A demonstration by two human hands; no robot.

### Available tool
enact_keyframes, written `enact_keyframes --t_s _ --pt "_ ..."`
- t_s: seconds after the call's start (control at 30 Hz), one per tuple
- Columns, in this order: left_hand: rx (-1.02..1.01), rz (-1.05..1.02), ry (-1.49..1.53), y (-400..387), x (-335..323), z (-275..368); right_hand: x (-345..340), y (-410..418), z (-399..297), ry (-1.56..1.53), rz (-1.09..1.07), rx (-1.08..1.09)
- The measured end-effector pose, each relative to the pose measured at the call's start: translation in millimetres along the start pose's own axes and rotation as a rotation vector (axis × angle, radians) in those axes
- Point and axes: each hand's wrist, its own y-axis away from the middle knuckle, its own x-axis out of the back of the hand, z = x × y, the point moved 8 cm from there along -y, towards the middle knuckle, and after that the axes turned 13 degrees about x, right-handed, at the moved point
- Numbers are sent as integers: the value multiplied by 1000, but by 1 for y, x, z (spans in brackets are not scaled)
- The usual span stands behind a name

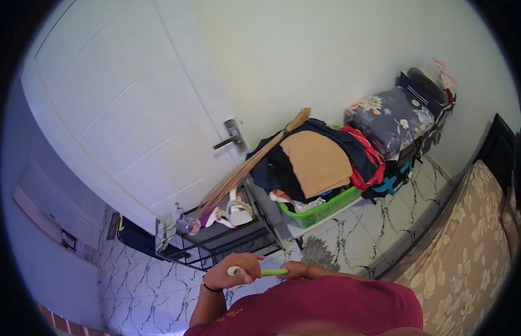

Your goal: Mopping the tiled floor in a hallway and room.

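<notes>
My left hand (235, 271), with a dark band at its wrist, is closed around the white-capped end of a light green pole (274, 272). A short way along, my right hand (293, 269) grips the same pole. Just beyond the right hand, a grey shaggy mop head (319, 253) lies on the marble-patterned floor tiles (344, 243). The join between pole and mop head is hidden by my right hand and arm.
Ahead stands a black metal rack (227, 248) with a clothes iron (238, 210) and a spray bottle (177, 212). A stick broom (260, 157) leans over a green laundry basket (319, 212) heaped with clothes. A white door (130, 105) is at left, a bed (457, 256) at right.
</notes>
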Motion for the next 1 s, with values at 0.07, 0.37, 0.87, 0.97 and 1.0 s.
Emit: enact_keyframes --t_s 0.07,0.37,0.87,0.97,1.0 --pt "-13 -79 15 -36 -5 -1 32 28 17 80 40 -89" --pt "-14 -282 130 -202 -60 -63 170 185 120 391 469 -367" --pt "26 -400 42 -260 -112 -174 200 232 89 535 875 -437" --pt "-56 -431 -185 -241 -98 -173 192 194 41 568 951 -295" --pt "-55 -463 -182 -233 -91 -170 189 183 27 549 987 -267"
